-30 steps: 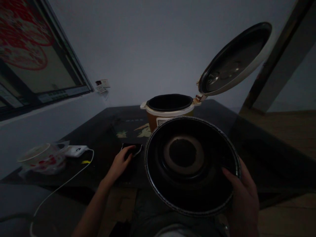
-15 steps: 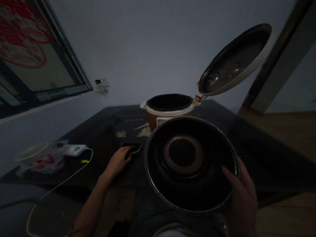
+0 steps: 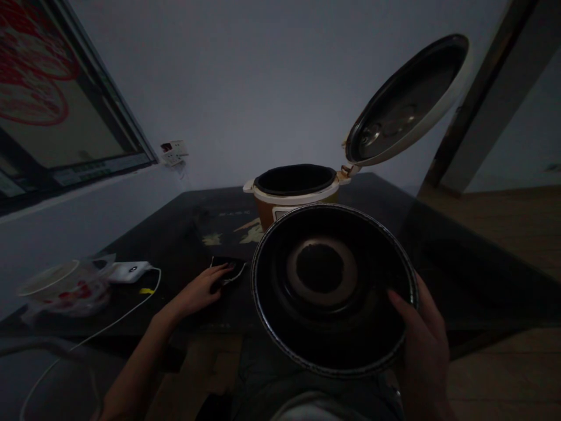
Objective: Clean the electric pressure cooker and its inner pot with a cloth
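My right hand (image 3: pixel 423 336) grips the rim of a round black inner pot (image 3: pixel 324 345), thumb inside and fingers outside. The pot is tilted so that its hollow faces me, with a pale worn ring on its bottom. Under the fingers of my left hand (image 3: pixel 204 289) lies a small black cloth (image 3: pixel 236 271) with a pale edge; the fingers stretch over it and the thumb stands apart. Behind the pot is a brown and white rice cooker (image 3: pixel 266 211), its lid (image 3: pixel 407 111) raised to the right. The pot hides part of the cooker's front.
A dark table (image 3: pixel 184 234) stands against the wall. At its left are a bowl (image 3: pixel 50 280) in a plastic bag with red marks, a white device (image 3: pixel 130 271) with a cable (image 3: pixel 120 318), and a yellow scrap (image 3: pixel 146 290). Wall sockets (image 3: pixel 174 152) sit beside the window.
The view has shifted slightly. My left hand has slid a little left over the cloth, with its thumb lower. My right hand still holds the pot at much the same tilt.
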Demonstrator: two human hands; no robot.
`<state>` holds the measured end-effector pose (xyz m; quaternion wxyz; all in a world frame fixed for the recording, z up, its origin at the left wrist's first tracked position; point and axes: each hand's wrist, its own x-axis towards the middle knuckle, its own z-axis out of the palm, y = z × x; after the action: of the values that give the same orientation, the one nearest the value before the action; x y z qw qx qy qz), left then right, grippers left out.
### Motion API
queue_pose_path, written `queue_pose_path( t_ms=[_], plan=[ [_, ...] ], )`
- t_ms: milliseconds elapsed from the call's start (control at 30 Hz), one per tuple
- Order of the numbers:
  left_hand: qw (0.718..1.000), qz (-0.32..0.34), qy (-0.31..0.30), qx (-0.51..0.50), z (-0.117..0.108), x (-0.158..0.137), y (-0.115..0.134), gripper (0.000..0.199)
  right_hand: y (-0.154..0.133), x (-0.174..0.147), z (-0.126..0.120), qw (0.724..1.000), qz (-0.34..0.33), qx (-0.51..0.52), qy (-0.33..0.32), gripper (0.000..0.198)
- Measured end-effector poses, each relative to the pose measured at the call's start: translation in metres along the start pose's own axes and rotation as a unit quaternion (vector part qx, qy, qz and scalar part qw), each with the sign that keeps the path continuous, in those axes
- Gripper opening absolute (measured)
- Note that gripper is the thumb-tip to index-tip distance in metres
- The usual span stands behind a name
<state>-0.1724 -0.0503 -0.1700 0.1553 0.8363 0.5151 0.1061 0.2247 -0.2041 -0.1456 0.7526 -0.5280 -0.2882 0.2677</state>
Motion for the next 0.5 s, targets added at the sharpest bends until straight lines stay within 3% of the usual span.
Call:
queue_pose_path(
  t_ms=[167, 500],
  plan=[
    [1.000, -0.010, -0.004, 0.021, 0.000, 0.002, 0.003, 0.079, -0.001, 0.000, 0.000, 1.000, 0.015, 0.021, 0.006, 0.052],
    [0.993, -0.050, 0.062, 0.085, 0.005, 0.018, 0.012, 0.051, -0.008, -0.003, 0.003, 0.999, 0.028, 0.018, 0.026, 0.056]
  ],
)
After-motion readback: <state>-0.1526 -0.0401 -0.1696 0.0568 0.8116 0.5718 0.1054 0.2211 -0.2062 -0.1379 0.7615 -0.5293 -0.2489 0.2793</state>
